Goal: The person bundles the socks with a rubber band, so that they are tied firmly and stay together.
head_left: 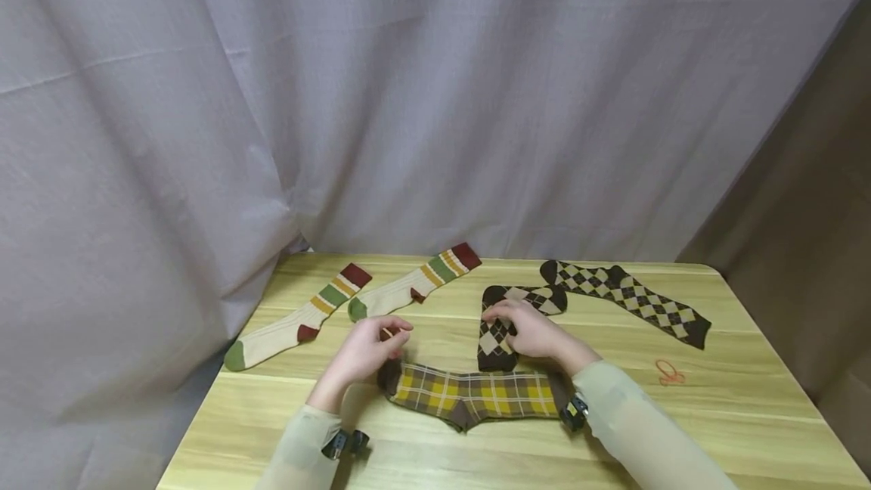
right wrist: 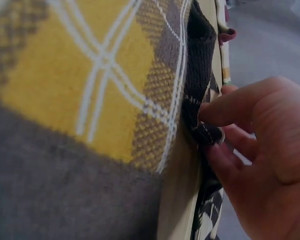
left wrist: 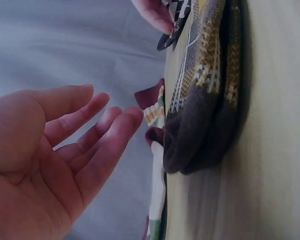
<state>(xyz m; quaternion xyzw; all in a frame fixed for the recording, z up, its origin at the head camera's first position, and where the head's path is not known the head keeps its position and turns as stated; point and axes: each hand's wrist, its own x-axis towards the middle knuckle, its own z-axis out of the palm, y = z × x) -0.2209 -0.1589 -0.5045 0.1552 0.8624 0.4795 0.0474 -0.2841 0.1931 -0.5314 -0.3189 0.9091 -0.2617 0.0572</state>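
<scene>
My left hand [head_left: 367,348] hovers by the dark toe end of a yellow-and-brown plaid sock [head_left: 476,394], its fingers loosely bent with nothing in them. In the left wrist view the plaid sock [left wrist: 202,100] lies apart from those fingertips. My right hand [head_left: 534,329] is over a dark brown argyle sock [head_left: 493,339] with beige diamonds, bent on the table. Thumb and fingers pinch an edge of this dark sock [right wrist: 202,65] in the right wrist view. Close to that camera, the plaid sock [right wrist: 80,75] fills much of the picture.
Two cream socks with green toes and striped cuffs, one sock [head_left: 272,339] at the left and another sock [head_left: 401,286] behind, lie on the wooden table [head_left: 422,467]. Another argyle sock [head_left: 633,297] lies back right, near an orange-red loop [head_left: 670,373]. Grey curtains [head_left: 435,97] hang behind.
</scene>
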